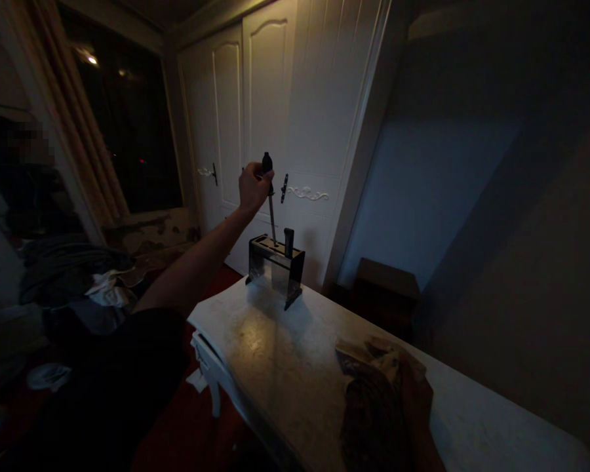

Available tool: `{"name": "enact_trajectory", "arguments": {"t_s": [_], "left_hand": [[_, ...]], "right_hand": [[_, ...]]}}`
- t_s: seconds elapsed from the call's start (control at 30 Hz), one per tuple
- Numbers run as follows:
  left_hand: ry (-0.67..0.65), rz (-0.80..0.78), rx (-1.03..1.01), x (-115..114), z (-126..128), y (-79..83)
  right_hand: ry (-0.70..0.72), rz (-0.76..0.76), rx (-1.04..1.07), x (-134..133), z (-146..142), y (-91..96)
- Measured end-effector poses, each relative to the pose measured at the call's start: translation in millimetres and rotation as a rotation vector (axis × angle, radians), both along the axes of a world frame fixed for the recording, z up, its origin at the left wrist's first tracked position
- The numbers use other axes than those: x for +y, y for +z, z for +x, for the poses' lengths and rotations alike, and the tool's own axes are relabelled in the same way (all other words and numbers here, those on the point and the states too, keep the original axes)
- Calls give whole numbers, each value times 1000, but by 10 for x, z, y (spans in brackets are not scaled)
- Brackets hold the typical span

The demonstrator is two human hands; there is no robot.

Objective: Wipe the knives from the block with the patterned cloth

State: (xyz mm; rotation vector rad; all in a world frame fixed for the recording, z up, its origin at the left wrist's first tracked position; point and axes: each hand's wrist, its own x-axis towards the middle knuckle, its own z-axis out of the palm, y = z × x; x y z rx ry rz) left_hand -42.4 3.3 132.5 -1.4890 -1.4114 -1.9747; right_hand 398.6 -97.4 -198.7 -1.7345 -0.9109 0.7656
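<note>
My left hand (254,189) is closed around the black handle of a sharpening steel (272,219), a thin metal rod held nearly upright. Its lower end meets the top of a knife block (270,270); how deep it sits in the hole cannot be made out. The block has dark ends, shiny sides and small feet. Another black handle (288,242) sticks up from the block's right part. Near the lower right, my right hand (417,396) grips a crumpled brown cloth (371,400) low over the table. The fingers there are partly hidden by shadow and fabric.
The knife block stands at the far end of a pale table (270,354). White wardrobe doors (319,124) rise behind it. A dark box-like piece (388,282) is beyond the table's right edge. Heaped clothes (78,269) lie at left, where a person (14,177) is partly visible.
</note>
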Motion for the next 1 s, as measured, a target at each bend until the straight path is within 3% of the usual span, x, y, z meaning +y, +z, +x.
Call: {"name": "enact_trajectory", "arguments": {"t_s": [0.23, 0.53, 0.73, 1.0], "left_hand": [[-153, 100, 7, -369, 271, -165], [-559, -88, -210, -839, 1103, -733], [-772, -157, -485, -808, 1682, -1258], [-898, -218, -788, -657, 2255, -1862]], "right_hand": [[31, 66, 17, -20, 6, -25], [19, 166, 202, -56, -100, -18], [26, 299, 268, -41, -137, -23], [-14, 325, 370, -96, -152, 71]]}}
